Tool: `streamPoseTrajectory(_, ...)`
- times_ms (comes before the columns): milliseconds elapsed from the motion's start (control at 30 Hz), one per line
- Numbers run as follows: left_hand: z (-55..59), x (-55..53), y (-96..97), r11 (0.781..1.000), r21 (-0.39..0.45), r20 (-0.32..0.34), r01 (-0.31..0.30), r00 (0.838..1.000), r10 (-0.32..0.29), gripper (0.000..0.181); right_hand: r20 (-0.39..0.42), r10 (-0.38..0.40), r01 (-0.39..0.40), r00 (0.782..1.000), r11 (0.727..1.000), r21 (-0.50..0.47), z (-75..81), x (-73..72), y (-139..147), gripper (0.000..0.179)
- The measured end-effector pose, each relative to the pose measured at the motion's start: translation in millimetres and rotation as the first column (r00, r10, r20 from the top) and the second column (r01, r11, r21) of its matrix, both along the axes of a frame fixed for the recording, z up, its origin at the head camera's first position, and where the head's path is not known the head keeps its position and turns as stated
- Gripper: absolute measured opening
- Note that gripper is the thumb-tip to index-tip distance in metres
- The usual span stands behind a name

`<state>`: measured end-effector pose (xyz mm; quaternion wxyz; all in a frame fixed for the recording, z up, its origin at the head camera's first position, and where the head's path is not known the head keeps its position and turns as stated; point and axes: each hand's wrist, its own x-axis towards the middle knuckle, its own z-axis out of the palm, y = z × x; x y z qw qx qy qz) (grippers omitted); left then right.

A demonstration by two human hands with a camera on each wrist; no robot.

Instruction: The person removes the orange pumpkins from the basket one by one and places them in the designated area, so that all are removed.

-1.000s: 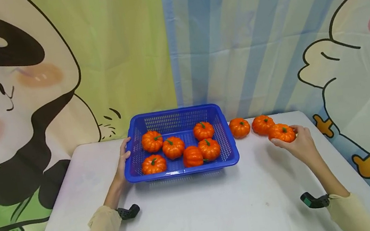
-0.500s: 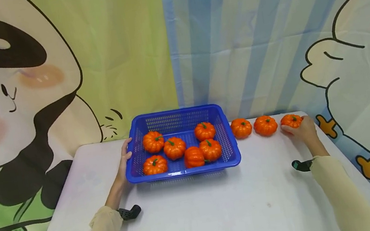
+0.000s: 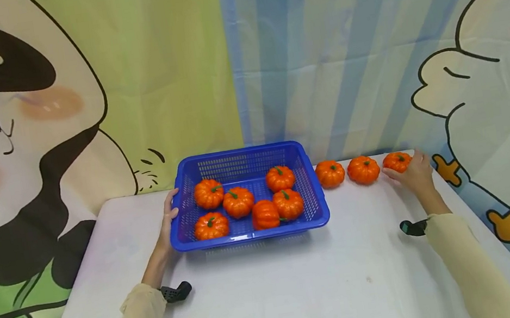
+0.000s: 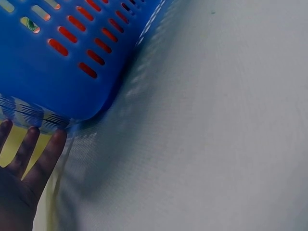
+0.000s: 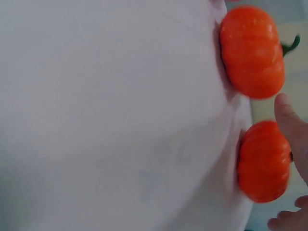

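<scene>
Under the head camera, a blue plastic basket (image 3: pixel 251 235) holds several small orange toy pumpkins (image 3: pixel 239 202). My left hand (image 3: pixel 165 219) is at the basket's left side, and the left wrist view shows straight fingers (image 4: pixel 48 156) with tips at its wall (image 4: pixel 53 77). On the right, my right hand (image 3: pixel 418 176) is around the end pumpkin (image 3: pixel 396 161) on the table. From the right wrist, the thumb (image 5: pixel 291 118) reaches past that pumpkin (image 5: pixel 262 163), and the fingertips (image 5: pixel 284 220) stand a little apart from its other side.
Two more pumpkins, one (image 3: pixel 330 174) beside the basket and another (image 3: pixel 363 170) in the middle, form a row with the end one along the back edge of the white table (image 3: pixel 281 298). A printed curtain (image 3: pixel 300 64) hangs behind.
My right hand has moved back and to the right with a pumpkin, setting it at the row's right end; its fingers now stand looser around it. The left hand stays at the basket.
</scene>
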<state>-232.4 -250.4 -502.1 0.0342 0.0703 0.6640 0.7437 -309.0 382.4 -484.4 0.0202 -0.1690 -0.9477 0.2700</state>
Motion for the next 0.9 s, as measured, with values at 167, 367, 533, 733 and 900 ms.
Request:
streamPoseTrajectory(167, -1.0, 1.8, 0.0, 1.0, -0.009, -0.009, 0.006, 1.0, -0.006, 0.058, -0.222, 0.154, -0.151, 0.963, 0.988, 0.032, 19.2, 33.1, -23, 0.098)
streamPoseTrajectory(367, -2.1, 2.2, 0.0, 1.0, -0.01, -0.029, 0.005, 1.0, -0.005, 0.058, -0.226, 0.349, -0.375, 0.909, 0.924, -0.08, 45.3, 99.5, -62, 0.082)
streamPoseTrajectory(533, -1.1, 2.0, -1.3, 1.0, -0.008, -0.028, -0.007, 1.0, 0.007, 0.057, -0.19, 0.428, -0.458, 0.884, 0.874, -0.164, 60.8, 135.2, -88, 0.074)
streamPoseTrajectory(733, -0.7, 1.0, -1.1, 1.0, -0.007, -0.014, -0.003, 1.0, 0.003, 0.057, -0.169, 0.494, -0.519, 0.853, 0.835, -0.184, 73.4, 152.7, -112, 0.07)
streamPoseTrajectory(900, -1.6, -0.4, -1.2, 1.0, -0.001, -0.01, -0.004, 1.0, 0.004, 0.057, -0.163, 0.527, -0.551, 0.834, 0.816, -0.178, 75.9, 157.8, -127, 0.068)
